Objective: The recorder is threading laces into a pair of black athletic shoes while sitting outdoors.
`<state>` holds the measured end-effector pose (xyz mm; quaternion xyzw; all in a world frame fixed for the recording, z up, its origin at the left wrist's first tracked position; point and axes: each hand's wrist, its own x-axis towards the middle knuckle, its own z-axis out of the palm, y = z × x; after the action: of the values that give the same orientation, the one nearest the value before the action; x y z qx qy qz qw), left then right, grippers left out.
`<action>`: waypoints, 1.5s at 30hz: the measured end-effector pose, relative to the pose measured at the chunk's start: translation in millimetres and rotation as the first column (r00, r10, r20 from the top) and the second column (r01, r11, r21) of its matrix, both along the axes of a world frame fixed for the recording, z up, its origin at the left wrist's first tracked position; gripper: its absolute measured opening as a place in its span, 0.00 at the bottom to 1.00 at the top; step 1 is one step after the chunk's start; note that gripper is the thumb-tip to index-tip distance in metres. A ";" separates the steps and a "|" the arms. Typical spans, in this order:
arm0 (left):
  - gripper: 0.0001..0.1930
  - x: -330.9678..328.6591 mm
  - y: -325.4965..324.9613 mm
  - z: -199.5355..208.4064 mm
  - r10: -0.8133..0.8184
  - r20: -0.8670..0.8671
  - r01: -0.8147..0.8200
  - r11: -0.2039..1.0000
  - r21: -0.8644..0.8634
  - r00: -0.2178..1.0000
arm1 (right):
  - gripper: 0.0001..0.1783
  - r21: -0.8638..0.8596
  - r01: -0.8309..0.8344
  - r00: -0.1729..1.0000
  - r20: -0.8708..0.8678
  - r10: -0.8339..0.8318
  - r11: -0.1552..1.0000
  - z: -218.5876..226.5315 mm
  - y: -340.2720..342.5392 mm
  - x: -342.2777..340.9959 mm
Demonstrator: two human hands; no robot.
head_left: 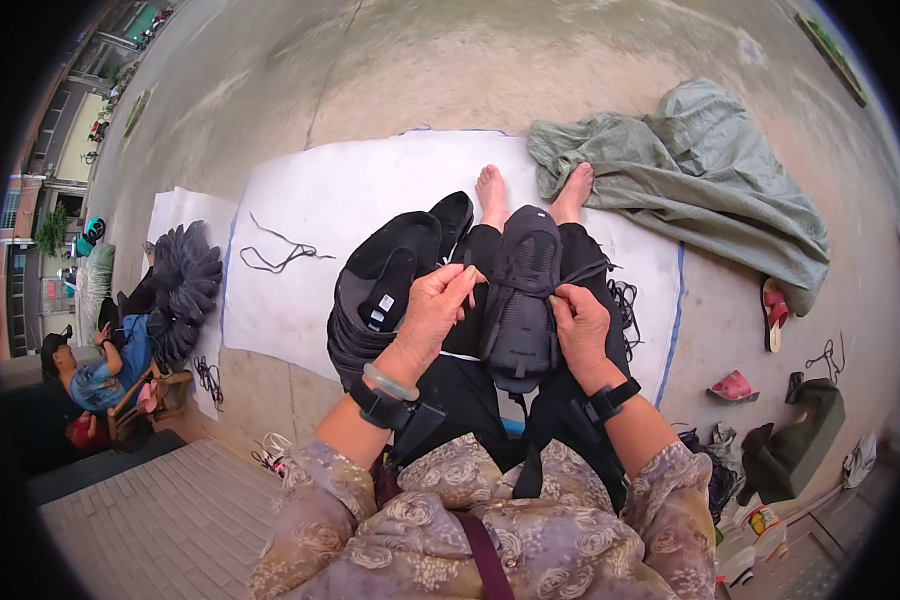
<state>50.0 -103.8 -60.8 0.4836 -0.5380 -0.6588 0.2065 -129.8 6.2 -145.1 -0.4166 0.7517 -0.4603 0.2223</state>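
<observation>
A black lace-up shoe [520,325] lies across my lap, its toe toward me and a dark lace across its middle. My left hand [438,308] is just left of the shoe, thumb and forefinger pinched on a thin dark lace end. On the right, my right hand [582,322] is closed at the shoe's edge, pinching the lace where it comes off the shoe. Beside my left hand stands a nested stack of black shoes [358,305]. A bundle of black laces [622,300] lies by my right leg.
A white sheet [300,190] with blue edges covers the ground; a loose lace [280,256] lies on it. Grey-green cloth [690,170] is heaped at far right, near red slippers [773,310]. Another person [95,380] sits at left beside piled black shoes [182,280].
</observation>
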 end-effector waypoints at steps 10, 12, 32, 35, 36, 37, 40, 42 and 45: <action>0.14 -8.9 9.2 -17.0 0.318 -0.215 -0.226 0.904 0.364 0.924 | 0.17 0.232 -0.231 0.969 -0.037 0.246 0.945 21.9 9.1 -12.0; 0.13 -8.7 9.8 -16.3 0.385 -0.219 -0.268 0.865 0.425 0.897 | 0.13 0.269 -0.287 0.907 -0.233 0.351 0.919 24.0 8.9 -12.9; 0.11 -3.8 9.3 14.9 0.355 -0.378 -0.181 0.887 0.424 0.855 | 0.11 -0.112 -0.565 0.606 0.616 0.503 0.818 73.7 -15.8 19.6; 0.11 1.6 9.7 3.3 0.423 -0.352 -0.252 0.863 0.438 0.835 | 0.09 -0.042 -0.558 0.649 0.600 0.468 0.829 71.2 -7.0 24.6; 0.10 2.4 10.6 -1.2 0.473 -0.347 -0.297 0.841 0.452 0.810 | 0.08 -0.034 -0.564 0.667 0.570 0.480 0.825 71.2 -4.5 25.6; 0.12 1.9 12.1 -5.7 0.503 -0.338 -0.321 0.823 0.468 0.796 | 0.10 -0.022 -0.575 0.653 0.590 0.475 0.818 71.0 -4.0 27.0; 0.16 5.2 18.4 -12.3 0.437 -0.333 -0.145 0.760 0.634 0.836 | 0.13 0.012 -0.504 0.649 0.665 0.370 0.863 74.7 -2.2 27.7; 0.16 5.8 23.2 -13.3 0.182 -0.361 0.129 0.716 0.686 0.915 | 0.15 0.021 -0.505 0.626 0.697 0.350 0.863 78.8 -2.8 26.0; 0.09 1.4 29.7 -13.8 0.017 -0.429 0.295 0.700 0.650 0.903 | 0.18 0.041 -0.523 0.631 0.690 0.355 0.851 85.5 -3.1 22.8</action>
<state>51.4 -74.2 -74.6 0.3357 -0.2282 -0.9118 0.0619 -106.9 3.2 -59.6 -0.3683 0.5475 -0.4145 0.6268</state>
